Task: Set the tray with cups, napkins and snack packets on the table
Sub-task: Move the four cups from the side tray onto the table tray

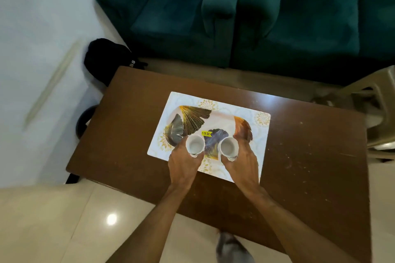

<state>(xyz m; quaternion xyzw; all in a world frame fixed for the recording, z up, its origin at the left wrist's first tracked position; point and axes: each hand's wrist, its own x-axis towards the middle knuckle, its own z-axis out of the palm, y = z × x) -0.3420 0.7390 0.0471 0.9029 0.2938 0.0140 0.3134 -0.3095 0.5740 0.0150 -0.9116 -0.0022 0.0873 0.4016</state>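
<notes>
A leaf-patterned tray [222,119] with a yellow price sticker lies on a white floral placemat [261,134] on the brown wooden table [132,126]. My left hand [183,164] grips a white empty cup [195,145] over the tray's near left part. My right hand [241,164] grips a second white empty cup [228,146] over the tray's near right part. Both cups are upright. Whether they touch the tray I cannot tell. No napkins or snack packets are in view.
A teal sofa [256,17] stands beyond the table. A black bag [106,60] sits on the floor at the table's far left corner. A beige plastic chair [380,113] is at the right. My foot [230,247] shows below the table's near edge.
</notes>
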